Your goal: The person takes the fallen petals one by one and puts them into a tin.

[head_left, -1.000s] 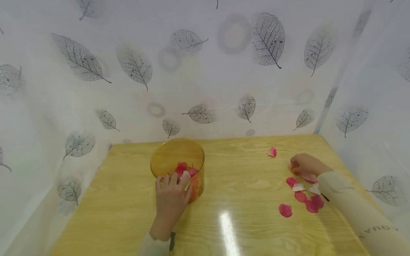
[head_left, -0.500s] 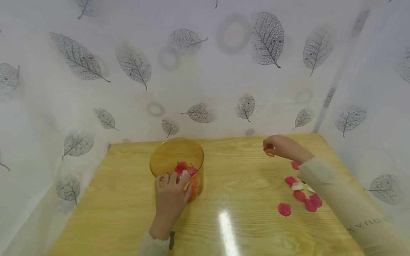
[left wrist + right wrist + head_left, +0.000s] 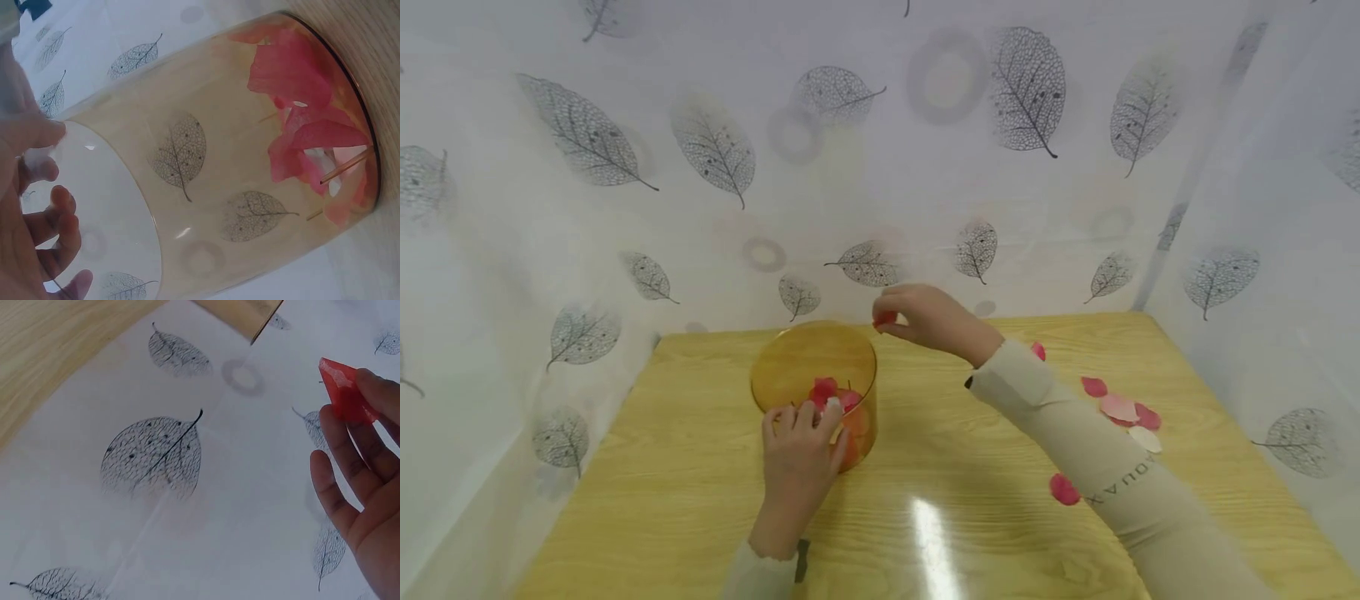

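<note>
An amber see-through cylindrical container (image 3: 808,354) stands on the left half of the table. My left hand (image 3: 801,458) holds its near rim, fingers curled at the edge, as the left wrist view also shows. Red and pale petals (image 3: 290,72) lie at the container's bottom, along with thin brown sticks (image 3: 344,165). Raised just right of the container's far rim, my right hand (image 3: 932,321) pinches a red petal (image 3: 344,390) between thumb and fingertips. In the right wrist view the other fingers are spread loosely.
Loose petals lie on the right side of the wooden table (image 3: 955,442): a pale pink petal (image 3: 1118,407), a white petal (image 3: 1145,439), and a dark pink petal (image 3: 1064,489) partly beside the right sleeve (image 3: 1097,450). A leaf-printed white curtain (image 3: 910,183) surrounds the table's back and sides.
My right hand has moved from the petals at right, over the table, leftward and up to beside the container, carrying the red petal. The left hand and container have stayed put.
</note>
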A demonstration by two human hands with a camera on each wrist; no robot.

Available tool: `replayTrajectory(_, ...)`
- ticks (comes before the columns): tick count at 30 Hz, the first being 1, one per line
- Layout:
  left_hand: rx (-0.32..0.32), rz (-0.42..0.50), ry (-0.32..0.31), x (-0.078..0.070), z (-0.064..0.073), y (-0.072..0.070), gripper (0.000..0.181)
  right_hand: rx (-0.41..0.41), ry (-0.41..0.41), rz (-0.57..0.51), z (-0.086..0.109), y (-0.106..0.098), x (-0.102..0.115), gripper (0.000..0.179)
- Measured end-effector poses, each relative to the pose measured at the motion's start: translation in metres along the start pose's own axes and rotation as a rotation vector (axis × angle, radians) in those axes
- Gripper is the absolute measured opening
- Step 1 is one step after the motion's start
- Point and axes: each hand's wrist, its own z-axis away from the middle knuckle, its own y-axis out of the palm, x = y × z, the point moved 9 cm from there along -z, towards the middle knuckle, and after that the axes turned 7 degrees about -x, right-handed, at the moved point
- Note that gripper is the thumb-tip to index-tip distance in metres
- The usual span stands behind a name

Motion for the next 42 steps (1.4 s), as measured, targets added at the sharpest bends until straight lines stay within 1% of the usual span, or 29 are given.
replayTrajectory(3, -0.018, -0.011, 0.013, 0.0, 0.0, -0.001, 0.032, 0.022, -0.038, -0.02, -0.016, 0.014, 0.018, 0.003)
replayTrajectory(7, -0.059, -0.015, 0.031, -0.001, -0.001, -0.003, 0.034, 0.113, -0.06, -0.021, -0.029, 0.039, 0.032, 0.003)
replayTrajectory(11, -0.072, -0.011, 0.032, -0.001, -0.002, -0.005, 0.036, 0.222, -0.065, -0.011, -0.032, 0.064, 0.039, 0.004)
replayTrajectory(13, -0.077, -0.01, 0.032, -0.001, -0.003, -0.006, 0.036, 0.262, -0.06, -0.014, -0.032, 0.072, 0.04, 0.005)
replayTrajectory(17, -0.08, -0.007, 0.03, -0.001, -0.003, -0.006, 0.037, 0.289, -0.042, -0.023, -0.03, 0.077, 0.04, 0.006)
replayTrajectory(20, -0.076, -0.007, 0.031, -0.001, -0.003, -0.006, 0.037, 0.273, -0.038, -0.028, -0.027, 0.073, 0.039, 0.005)
replayTrajectory(22, -0.073, -0.01, 0.033, -0.002, -0.003, -0.006, 0.036, 0.247, -0.045, -0.025, -0.026, 0.067, 0.039, 0.006)
replayTrajectory(26, -0.063, -0.014, 0.033, -0.002, -0.002, -0.005, 0.035, 0.163, -0.063, 0.005, -0.018, 0.048, 0.035, 0.008)
replayTrajectory(30, -0.058, -0.011, 0.031, -0.002, -0.003, -0.005, 0.034, 0.078, -0.061, 0.024, -0.001, 0.028, 0.023, 0.006)
replayTrajectory(32, -0.061, -0.009, 0.029, -0.002, -0.003, -0.004, 0.033, 0.047, -0.061, 0.031, 0.011, 0.018, 0.015, 0.006)
replayTrajectory(36, -0.068, -0.009, 0.026, -0.002, -0.002, -0.004, 0.031, 0.014, -0.025, 0.047, 0.042, -0.001, -0.005, 0.006)
replayTrajectory(39, -0.07, -0.002, 0.02, -0.001, -0.002, -0.004, 0.031, 0.004, 0.026, 0.074, 0.07, -0.015, -0.023, 0.009)
replayTrajectory(42, -0.069, 0.004, 0.016, -0.001, -0.001, -0.004, 0.031, 0.016, 0.107, 0.118, 0.1, -0.026, -0.046, 0.01)
